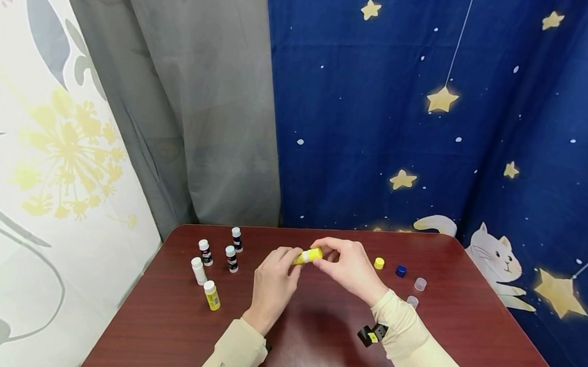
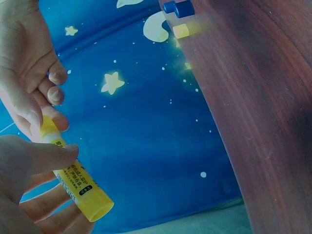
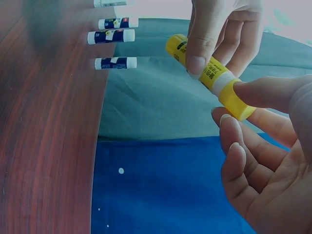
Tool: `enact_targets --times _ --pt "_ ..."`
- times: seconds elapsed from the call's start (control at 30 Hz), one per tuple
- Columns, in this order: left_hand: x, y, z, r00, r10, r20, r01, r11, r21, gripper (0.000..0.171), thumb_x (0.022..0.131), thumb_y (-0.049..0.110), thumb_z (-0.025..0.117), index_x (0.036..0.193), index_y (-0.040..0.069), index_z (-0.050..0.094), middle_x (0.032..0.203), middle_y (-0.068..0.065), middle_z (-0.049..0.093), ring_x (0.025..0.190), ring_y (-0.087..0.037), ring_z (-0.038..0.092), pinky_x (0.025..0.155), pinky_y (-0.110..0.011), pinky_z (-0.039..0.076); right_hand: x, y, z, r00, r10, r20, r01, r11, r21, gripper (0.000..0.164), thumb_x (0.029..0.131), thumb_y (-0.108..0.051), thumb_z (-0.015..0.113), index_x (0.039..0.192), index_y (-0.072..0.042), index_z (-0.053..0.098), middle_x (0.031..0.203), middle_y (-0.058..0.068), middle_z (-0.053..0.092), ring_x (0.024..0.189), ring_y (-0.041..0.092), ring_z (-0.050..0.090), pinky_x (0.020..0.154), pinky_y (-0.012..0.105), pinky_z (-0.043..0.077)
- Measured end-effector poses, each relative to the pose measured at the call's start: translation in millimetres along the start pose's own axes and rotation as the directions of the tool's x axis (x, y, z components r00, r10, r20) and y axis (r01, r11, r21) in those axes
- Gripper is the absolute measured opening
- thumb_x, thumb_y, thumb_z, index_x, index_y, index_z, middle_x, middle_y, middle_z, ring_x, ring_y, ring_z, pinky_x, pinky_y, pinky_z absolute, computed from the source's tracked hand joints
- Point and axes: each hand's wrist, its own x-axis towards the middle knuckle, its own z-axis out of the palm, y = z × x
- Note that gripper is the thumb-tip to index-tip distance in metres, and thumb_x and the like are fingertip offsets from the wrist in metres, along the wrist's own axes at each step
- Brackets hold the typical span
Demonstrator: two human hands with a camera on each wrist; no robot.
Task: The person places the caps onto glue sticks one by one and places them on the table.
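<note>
Over the middle of the table, a yellow glue stick (image 3: 209, 73) is held between both hands. My left hand (image 1: 275, 277) grips its printed body between thumb and fingers. The right hand (image 1: 347, 264) pinches the yellow cap (image 3: 235, 101) at the other end with thumb and index finger; its other fingers curl loosely. A white band (image 3: 223, 84) shows between body and cap. In the left wrist view, the thumb of the left hand (image 2: 29, 170) lies across the label. Whether the cap still sits on the stick, I cannot tell.
Left on the dark red table (image 1: 167, 321) stand several white-topped sticks: navy ones (image 1: 205, 252), a white one (image 1: 198, 271) and a yellow one (image 1: 211, 295). To the right lie a yellow cap (image 1: 379, 263), a blue cap (image 1: 401, 271) and two clear caps (image 1: 420, 284). Curtains hang behind.
</note>
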Motion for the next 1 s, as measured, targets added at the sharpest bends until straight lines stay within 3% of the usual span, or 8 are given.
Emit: enact_targets --times 1.0 --pt "-2.6 8.8 -1.0 0.999 0.036 0.003 -0.036 0.999 0.028 0.040 0.079 0.017 0.088 0.117 0.017 0.074 0.107 -0.001 0.069 0.096 -0.015 0.065 0.082 -0.032 0.058 -3.9 2.5 1.3 1.000 0.010 -0.003 -0.010 1.000 0.009 0.023 0.085 -0.022 0.083 0.103 -0.032 0.074 0.082 -0.019 0.069 0.068 0.006 0.062 0.061 0.029 0.054"
